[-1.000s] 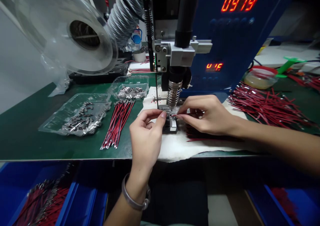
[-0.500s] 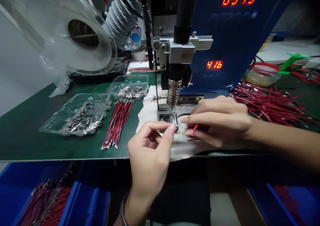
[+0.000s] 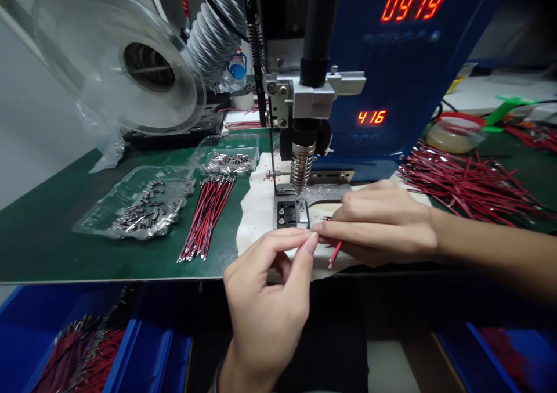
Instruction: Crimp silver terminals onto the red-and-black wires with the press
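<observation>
My left hand [image 3: 270,300] is closed in a pinch, thumb against forefinger, just in front of the small black and metal fixture [image 3: 292,213]. Whatever lies between those fingertips is too small and covered to make out. Against them rest the fingertips of my right hand [image 3: 383,224], which is closed around red wires. One red wire [image 3: 335,253] sticks out below its fingers, its bare end pointing down toward the table edge; the palm hides the rest. Above the fixture stands the machine's spring-wrapped metal tip [image 3: 301,169].
Two clear trays of small metal parts, the nearer tray [image 3: 104,204] and the farther tray [image 3: 255,149], sit left beside a row of red and black wires [image 3: 206,219]. A loose red wire pile [image 3: 474,184] lies right. The blue machine [image 3: 374,62] rises behind; blue bins [image 3: 143,352] stand below.
My left hand has moved slightly right, and its fingertips now meet those of my right hand. The right hand has turned and come lower, its protruding red wire pointing more downward.
</observation>
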`<state>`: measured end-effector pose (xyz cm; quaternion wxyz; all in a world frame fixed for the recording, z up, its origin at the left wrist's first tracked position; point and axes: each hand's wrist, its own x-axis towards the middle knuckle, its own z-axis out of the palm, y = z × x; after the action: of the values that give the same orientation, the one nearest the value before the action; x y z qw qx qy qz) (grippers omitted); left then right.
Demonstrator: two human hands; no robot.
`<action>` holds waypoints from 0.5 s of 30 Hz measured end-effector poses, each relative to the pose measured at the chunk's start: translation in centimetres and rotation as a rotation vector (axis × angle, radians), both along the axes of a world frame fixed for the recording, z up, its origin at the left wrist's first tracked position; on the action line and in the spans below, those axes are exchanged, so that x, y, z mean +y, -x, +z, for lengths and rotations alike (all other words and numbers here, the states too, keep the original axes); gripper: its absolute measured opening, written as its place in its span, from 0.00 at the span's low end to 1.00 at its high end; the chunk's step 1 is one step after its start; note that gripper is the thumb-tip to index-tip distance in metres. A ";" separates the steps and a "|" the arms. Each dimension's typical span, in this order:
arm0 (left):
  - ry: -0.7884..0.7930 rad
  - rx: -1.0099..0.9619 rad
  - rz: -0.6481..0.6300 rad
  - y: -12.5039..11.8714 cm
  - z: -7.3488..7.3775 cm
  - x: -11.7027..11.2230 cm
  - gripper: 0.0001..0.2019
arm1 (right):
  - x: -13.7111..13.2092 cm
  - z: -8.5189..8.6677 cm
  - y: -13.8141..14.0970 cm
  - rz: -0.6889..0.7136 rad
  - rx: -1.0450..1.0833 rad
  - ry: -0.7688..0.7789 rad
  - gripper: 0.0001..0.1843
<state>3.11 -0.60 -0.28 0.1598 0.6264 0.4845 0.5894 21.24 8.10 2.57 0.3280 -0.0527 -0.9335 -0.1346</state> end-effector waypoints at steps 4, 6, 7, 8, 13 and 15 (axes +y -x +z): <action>-0.276 0.190 0.051 1.2 -3.6 -1.8 0.13 | 0.1 -0.3 -0.1 0.009 0.012 0.016 0.09; -0.179 0.328 -0.089 1.9 -8.2 -3.2 0.10 | 0.2 -0.5 -0.1 0.007 0.021 0.030 0.09; -0.026 0.378 -0.093 2.1 -10.9 -4.0 0.07 | 0.2 -0.5 -0.1 0.008 0.026 0.037 0.09; 0.168 0.438 -0.062 2.3 -13.7 -4.7 0.04 | 0.3 -0.6 -0.1 0.011 0.032 0.043 0.09; 0.986 0.457 -0.202 2.8 -23.4 -7.0 0.34 | 0.5 -0.8 0.2 0.025 0.062 0.058 0.10; 1.100 0.360 -0.318 3.1 -24.6 -7.2 0.35 | 0.6 -0.8 0.2 0.039 0.071 0.055 0.10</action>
<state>0.03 -7.84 -24.93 0.4620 0.6065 0.6384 0.1055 21.08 8.67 1.75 0.3619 -0.0483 -0.9255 -0.1006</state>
